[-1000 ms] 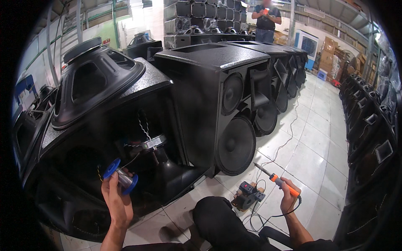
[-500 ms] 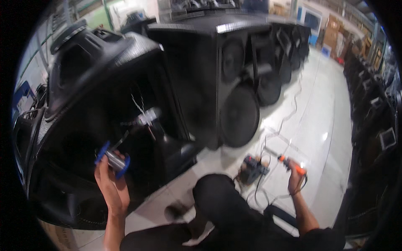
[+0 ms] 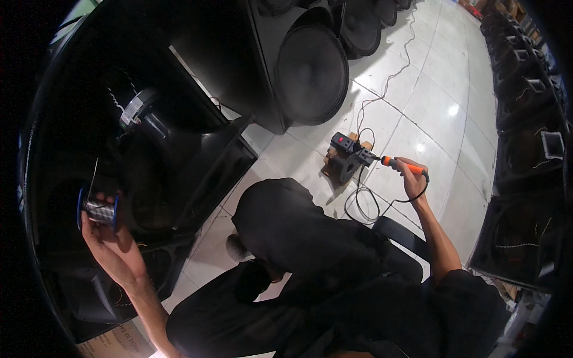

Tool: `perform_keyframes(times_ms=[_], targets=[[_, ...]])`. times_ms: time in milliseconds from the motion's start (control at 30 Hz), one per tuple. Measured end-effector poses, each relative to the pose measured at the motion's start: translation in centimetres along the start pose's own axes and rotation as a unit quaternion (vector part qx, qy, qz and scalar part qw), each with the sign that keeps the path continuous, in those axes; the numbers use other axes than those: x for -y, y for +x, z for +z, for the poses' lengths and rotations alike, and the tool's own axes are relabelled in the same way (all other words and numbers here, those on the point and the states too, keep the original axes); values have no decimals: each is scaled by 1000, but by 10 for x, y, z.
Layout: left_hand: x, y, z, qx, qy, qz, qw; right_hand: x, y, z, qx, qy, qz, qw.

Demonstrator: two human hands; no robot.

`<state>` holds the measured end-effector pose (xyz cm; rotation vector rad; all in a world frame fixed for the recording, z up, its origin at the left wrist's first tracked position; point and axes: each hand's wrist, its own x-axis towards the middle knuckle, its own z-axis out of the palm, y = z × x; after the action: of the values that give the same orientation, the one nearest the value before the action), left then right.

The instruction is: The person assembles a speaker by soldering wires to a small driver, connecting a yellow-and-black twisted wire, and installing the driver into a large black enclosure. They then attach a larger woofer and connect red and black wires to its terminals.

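My left hand (image 3: 116, 250) is closed around a spool of solder wire (image 3: 100, 210) with blue flanges; a free length of wire sticks up from it. The hand is in front of the open side of a large black speaker cabinet (image 3: 206, 173). Inside the cabinet sits a horn driver (image 3: 138, 107) with twisted wires. My right hand (image 3: 413, 184) grips a soldering iron (image 3: 406, 168) by its orange handle. The iron's tip is at a small dark stand (image 3: 351, 166) on the floor, and whether it rests inside cannot be made out.
Against the stand is a black box (image 3: 342, 141) with a red light. A black cable (image 3: 375, 210) loops on the tiled floor (image 3: 439, 113). Black speakers with round cones (image 3: 313, 74) line the left, and more cabinets (image 3: 519, 227) the right. A cardboard piece (image 3: 116, 345) lies lower left.
The view has tipped down toward the floor. My right hand has brought the iron's tip to the stand. The spool has turned, and its free wire now points up, away from the driver.
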<state>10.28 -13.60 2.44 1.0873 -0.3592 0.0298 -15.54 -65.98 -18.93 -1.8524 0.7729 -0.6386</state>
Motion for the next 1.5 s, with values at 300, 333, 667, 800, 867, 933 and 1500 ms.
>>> perform_keyframes(times_ms=[300, 333, 667, 800, 867, 933, 1500], targets=[[3, -8, 16, -134, 52, -7, 990, -82, -2, 32, 156, -53, -14, 986], [4, -5, 26, -112, 48, -5, 992, -87, -3, 34, 179, -76, 17, 981], [-4, -16, 30, -98, 88, -14, 991, -125, 19, 57, 379, -263, -345, 817], [-2, -16, 26, -87, 101, -36, 990, -108, 25, 54, 402, -323, -414, 750], [-1, -15, 21, -70, 115, -43, 990, -113, 29, 50, 408, -322, -428, 739], [-1, -14, 17, -61, 129, -49, 989, -120, 31, 45, 413, -331, -433, 729], [-21, -44, -40, 82, 444, -96, 887, 45, 43, 85, 184, -217, -480, 830]])
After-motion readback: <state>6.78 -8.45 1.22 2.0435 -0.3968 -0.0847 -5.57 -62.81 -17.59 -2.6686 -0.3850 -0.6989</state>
